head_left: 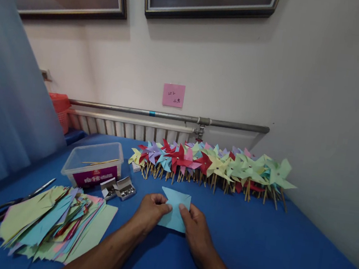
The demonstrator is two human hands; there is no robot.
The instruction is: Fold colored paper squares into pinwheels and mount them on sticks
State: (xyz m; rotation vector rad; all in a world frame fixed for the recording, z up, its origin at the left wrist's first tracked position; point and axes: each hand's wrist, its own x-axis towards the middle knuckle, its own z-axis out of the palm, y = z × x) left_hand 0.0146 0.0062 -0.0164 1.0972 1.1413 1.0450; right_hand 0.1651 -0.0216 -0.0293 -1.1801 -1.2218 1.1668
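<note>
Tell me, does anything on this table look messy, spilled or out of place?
Nothing looks spilled or damaged. The paper stack by the scissors is fanned out loosely rather than squared. The pinwheels lie in a tidy row along the wall. Both hands, left hand and right hand, pinch a blue sheet.

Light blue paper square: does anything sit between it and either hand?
Nothing visible does. Both the left hand and right hand already pinch the light blue paper square directly; the small boxes and paper stack lie off to the left.
</note>
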